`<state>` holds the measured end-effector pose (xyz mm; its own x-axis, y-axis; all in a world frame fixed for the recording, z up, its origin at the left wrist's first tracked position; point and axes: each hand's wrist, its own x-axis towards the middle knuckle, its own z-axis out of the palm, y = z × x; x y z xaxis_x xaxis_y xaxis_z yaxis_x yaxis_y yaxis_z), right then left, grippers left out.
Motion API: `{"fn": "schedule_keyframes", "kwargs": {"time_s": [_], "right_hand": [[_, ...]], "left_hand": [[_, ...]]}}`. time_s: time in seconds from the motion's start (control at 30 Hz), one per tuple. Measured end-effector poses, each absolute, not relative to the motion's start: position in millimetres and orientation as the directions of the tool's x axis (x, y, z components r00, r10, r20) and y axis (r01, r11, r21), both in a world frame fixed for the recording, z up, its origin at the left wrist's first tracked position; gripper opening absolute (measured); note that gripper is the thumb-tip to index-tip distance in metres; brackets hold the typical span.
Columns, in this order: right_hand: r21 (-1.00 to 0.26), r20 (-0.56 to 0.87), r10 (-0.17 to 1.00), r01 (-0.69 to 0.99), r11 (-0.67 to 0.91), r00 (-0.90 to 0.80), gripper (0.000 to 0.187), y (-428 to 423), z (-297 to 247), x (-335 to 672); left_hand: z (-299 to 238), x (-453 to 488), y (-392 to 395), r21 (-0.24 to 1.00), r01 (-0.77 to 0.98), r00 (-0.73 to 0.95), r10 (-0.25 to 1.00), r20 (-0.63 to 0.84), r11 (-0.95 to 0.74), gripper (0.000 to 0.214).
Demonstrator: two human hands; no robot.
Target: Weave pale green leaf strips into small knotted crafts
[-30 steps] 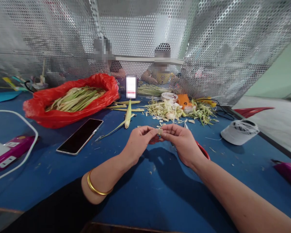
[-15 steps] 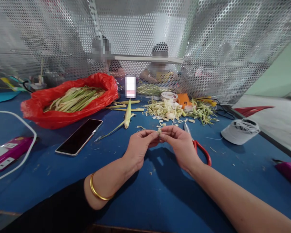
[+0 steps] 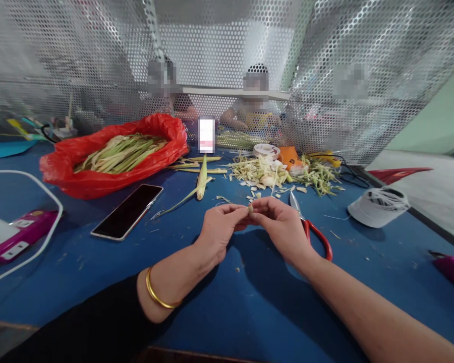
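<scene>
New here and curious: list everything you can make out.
Small piece: one, beige, centre
Scissors: one, red handles, right
Plastic bag: one, red, left
Leaf strips: many, green, inside bag
Leaf bundle: one, pale green, centre
Trimmings: many, yellowish, back right
Tape roll: one, white, behind trimmings
Packet: one, orange, beside tape roll
String spool: one, white, right
Smartphone: one, black, left
Lit screen: one, white, back
Devices: two, purple, opposite edges
Cable: one, white, left
Perforated screen: one, silver, back
People: at least two, blurred, back
Table: one, blue, beneath
Bangle: one, gold, lower left
Left hand: one, bare, pinching piece
Right hand: one, bare, pinching piece
</scene>
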<state>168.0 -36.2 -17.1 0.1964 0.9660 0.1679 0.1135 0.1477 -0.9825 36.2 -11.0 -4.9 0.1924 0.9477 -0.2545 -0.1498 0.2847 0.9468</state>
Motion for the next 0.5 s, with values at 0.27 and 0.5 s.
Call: {"fn": "schedule_keyframes", "kwargs": {"time_s": [0.27,0.5], "right_hand": [[-0.978,0.187,0.964,0.129,0.165,0.188,0.012,-38.0,-12.6,166.8],[-0.954,0.268,0.938,0.196,0.227,0.218,0.009,-37.5,-15.7,167.2]], "left_hand": [[-4.2,36.3,-10.6,0.956,-0.142,0.203,0.953,-0.227,0.258,0.004],[-3.6,37.7,-12.1,0.961,-0.131,0.215,0.953,-0.214,0.246,0.006]]}}
